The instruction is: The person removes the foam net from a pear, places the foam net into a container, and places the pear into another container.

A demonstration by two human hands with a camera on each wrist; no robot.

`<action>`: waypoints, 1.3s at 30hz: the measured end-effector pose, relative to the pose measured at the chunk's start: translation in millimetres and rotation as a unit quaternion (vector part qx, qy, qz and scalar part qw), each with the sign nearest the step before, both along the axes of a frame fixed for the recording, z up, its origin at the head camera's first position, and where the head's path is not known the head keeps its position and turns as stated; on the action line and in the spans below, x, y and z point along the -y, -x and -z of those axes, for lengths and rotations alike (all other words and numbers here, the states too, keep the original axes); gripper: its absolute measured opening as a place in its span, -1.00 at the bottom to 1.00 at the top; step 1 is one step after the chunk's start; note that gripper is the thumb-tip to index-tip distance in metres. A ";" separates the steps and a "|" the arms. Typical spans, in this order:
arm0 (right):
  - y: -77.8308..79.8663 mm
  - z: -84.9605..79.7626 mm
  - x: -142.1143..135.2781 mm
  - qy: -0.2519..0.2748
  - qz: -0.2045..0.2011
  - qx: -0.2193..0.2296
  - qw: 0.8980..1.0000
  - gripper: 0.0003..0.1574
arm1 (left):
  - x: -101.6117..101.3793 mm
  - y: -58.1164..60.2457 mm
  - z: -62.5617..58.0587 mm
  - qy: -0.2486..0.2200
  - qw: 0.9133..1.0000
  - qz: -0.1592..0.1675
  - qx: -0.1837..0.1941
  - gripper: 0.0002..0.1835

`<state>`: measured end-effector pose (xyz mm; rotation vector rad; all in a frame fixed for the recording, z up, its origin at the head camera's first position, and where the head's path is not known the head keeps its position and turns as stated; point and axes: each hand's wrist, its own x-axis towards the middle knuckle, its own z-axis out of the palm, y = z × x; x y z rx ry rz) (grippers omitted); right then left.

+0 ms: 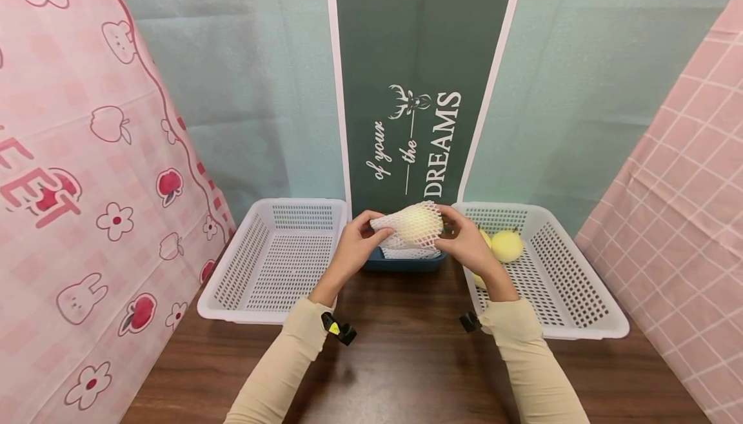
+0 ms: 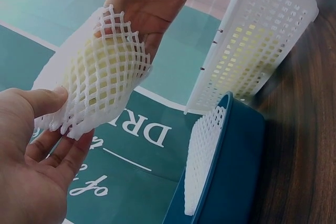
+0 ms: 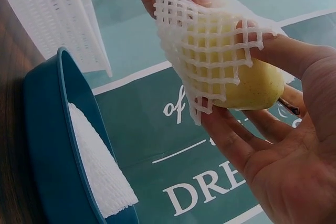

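Note:
A yellow pear (image 3: 260, 90) with a dark stem sits partly inside a white foam net sleeve (image 2: 100, 77), held above a blue bin (image 1: 406, 265). My left hand (image 1: 354, 243) pinches the narrow end of the sleeve between thumb and fingers. On the other side, my right hand (image 1: 469, 243) grips the pear at its stem end, its fingers at the sleeve's open edge. In the right wrist view the stem end sticks out of the netting. More white foam netting (image 3: 97, 161) lies in the blue bin.
At the right stands a white perforated basket (image 1: 580, 282) with several yellow pears (image 1: 507, 246), partly hidden by my right arm. A white basket (image 1: 223, 301) with its bare bottom showing stands at the left. The brown wooden table (image 1: 400, 346) lies beneath.

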<state>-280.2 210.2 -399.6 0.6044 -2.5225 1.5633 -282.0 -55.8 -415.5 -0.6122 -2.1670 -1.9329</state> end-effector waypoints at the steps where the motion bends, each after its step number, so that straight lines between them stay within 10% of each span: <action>1: -0.2 -0.4 0.0 0.000 0.000 0.000 1.000 -0.13 | 0.0 0.2 0.4 0.000 1.000 -0.001 0.000 -0.73; 39: 1.4 -1.5 -11.8 0.047 -0.021 0.032 0.998 -0.14 | -0.8 5.6 3.4 0.010 0.999 -0.033 -0.001 -0.80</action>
